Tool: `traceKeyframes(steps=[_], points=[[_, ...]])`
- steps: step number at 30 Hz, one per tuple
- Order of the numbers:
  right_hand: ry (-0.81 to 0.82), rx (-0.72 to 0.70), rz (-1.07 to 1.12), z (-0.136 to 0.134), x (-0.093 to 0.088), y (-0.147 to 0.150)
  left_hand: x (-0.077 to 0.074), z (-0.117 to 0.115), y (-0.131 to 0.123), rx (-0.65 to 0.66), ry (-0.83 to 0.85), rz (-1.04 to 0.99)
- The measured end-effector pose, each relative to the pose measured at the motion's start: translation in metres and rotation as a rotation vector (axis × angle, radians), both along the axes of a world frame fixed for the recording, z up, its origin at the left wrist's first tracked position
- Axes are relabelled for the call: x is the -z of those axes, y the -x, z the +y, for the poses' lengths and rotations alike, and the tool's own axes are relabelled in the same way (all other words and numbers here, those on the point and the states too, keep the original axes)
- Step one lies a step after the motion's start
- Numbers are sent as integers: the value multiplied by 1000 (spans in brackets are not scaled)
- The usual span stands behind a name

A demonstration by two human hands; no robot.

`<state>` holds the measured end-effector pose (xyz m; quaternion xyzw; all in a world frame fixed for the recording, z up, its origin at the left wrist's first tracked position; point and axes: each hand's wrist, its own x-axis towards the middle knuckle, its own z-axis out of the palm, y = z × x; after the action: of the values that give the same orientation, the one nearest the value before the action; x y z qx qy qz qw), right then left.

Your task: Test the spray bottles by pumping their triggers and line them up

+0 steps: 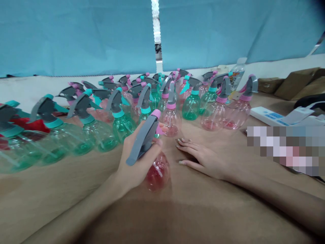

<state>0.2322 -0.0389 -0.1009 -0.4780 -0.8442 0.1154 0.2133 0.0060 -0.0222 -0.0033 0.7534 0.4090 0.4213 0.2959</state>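
Note:
In the head view, my left hand (137, 159) is wrapped round the neck of a pink spray bottle (158, 173) with a grey and pink trigger head. Its round, see-through body hangs below my fingers, near the tabletop (203, 213); whether it touches the wood I cannot tell. To the right, my right hand (203, 157) lies palm down on the table, fingers stretched out and holding nothing. Just beyond both hands stands another pink spray bottle (171, 122). A green spray bottle (123, 125) is close behind my left hand.
Rows of green and pink spray bottles (191, 106) fill the back and left of the table. At the right are a white power strip (269, 115), a clear drink bottle (237, 74), brown cardboard (297, 83) and a blurred-out patch. A blue curtain (76, 37) hangs behind.

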Motion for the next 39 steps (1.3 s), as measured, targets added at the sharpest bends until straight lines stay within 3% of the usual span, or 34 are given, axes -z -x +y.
traceKeyframes(steps=[12, 22, 30, 35, 39], points=[[-24, -46, -41, 2, -4, 0, 3, -1, 0, -45, -38, 35], [115, -76, 35, -29, -46, 7, 5, -2, -9, -43, -71, -23], [105, 63, 155, -56, -71, 3, 12, -3, -63, 166, -66, -142], [24, 213, 240, -56, -67, -9, 12, -1, -109, 235, -85, -138], [-113, 275, 198, -50, -66, -16, 7, 6, -125, 278, -35, -57]])
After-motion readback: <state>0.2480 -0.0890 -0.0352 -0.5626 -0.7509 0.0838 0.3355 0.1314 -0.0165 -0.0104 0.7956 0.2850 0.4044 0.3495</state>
